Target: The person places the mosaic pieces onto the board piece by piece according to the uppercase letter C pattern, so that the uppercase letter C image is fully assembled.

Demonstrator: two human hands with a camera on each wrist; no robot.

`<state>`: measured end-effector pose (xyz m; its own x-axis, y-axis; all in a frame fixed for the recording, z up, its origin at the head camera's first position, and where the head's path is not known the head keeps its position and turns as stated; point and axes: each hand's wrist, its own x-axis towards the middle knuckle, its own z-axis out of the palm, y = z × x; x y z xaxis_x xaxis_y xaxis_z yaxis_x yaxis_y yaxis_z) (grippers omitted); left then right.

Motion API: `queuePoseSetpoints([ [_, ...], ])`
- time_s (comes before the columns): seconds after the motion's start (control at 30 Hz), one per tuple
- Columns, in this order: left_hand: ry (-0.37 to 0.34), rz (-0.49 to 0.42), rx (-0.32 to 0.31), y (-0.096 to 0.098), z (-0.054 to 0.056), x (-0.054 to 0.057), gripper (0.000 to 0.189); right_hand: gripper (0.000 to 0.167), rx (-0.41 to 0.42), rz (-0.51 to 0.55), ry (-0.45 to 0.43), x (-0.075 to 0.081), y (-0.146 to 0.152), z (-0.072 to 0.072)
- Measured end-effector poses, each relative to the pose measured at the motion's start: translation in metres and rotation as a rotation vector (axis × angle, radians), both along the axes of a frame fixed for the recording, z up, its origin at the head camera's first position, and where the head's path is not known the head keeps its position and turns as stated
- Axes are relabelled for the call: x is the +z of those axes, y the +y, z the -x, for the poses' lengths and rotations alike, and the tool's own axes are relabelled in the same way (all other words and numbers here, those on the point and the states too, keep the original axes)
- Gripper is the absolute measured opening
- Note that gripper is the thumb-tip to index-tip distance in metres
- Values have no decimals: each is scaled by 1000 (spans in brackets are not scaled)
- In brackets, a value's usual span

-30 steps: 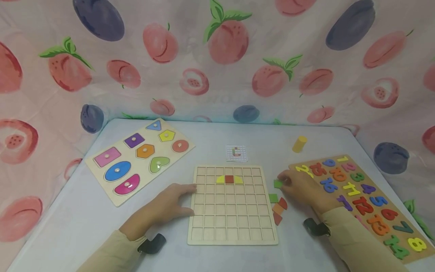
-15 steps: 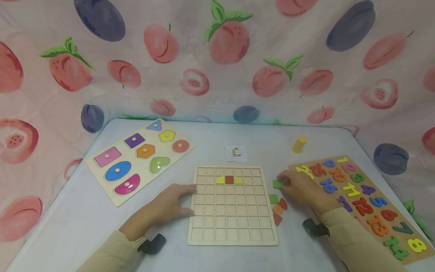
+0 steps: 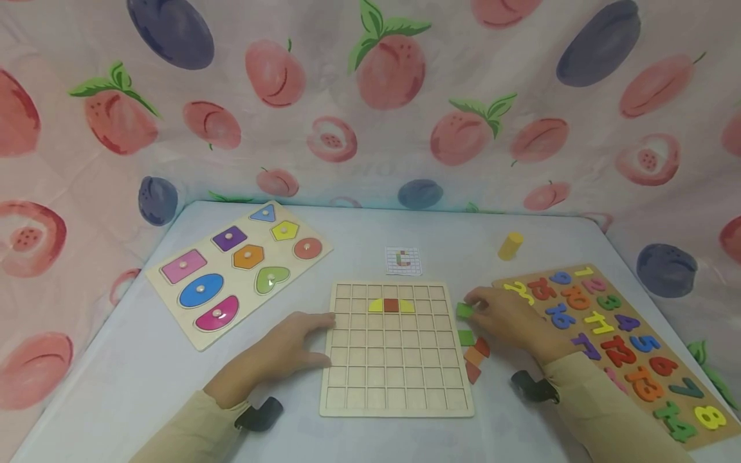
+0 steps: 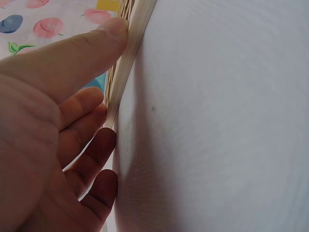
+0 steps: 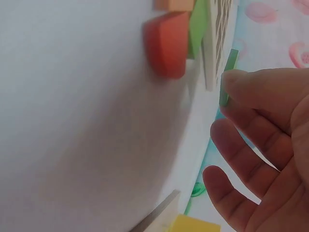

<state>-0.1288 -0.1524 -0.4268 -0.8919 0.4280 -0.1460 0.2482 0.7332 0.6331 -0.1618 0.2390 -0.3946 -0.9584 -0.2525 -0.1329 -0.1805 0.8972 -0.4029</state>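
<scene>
My left hand (image 3: 286, 344) touches the left edge of the wooden grid board (image 3: 396, 377) with thumb and fingertips, its fingers fairly straight. Thumb and index finger of my right hand (image 3: 506, 319) pinch a green square tile (image 3: 465, 310), just off the board's right edge. The right wrist view shows this green tile (image 5: 231, 60) held edge-on. Near the top of the grid, a red square tile (image 3: 391, 305) sits between two yellow quarter-round tiles (image 3: 375, 306). Beside the board lie another green tile (image 3: 466, 338), an orange square (image 3: 475, 357) and two red quarter-round pieces (image 3: 482, 346).
A small pattern card (image 3: 403, 261) lies behind the grid. A knobbed shape puzzle (image 3: 246, 297) is at the back left. The number puzzle (image 3: 709, 438) lies under and beyond my right forearm. Behind it stands a yellow cylinder (image 3: 511, 247). A fruit-print curtain (image 3: 370, 141) backs the table.
My right hand has shifted slightly left, carrying the green tile closer to the grid's right edge. The left hand and the tiles on the grid have stayed put.
</scene>
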Motion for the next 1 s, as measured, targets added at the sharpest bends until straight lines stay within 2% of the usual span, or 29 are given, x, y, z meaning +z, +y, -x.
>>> queuePoseSetpoints([
  [0.53, -5, 7, 18, 1, -1, 2, 65, 27, -9, 40, -56, 5, -19, 2],
  [0.77, -3, 1, 12, 1, 0, 1, 65, 33, 5, 32, -65, 6, -28, 6],
  [1.0, -5, 9, 15, 1, 0, 0, 66, 30, 46, 46, -60, 9, -43, 7],
])
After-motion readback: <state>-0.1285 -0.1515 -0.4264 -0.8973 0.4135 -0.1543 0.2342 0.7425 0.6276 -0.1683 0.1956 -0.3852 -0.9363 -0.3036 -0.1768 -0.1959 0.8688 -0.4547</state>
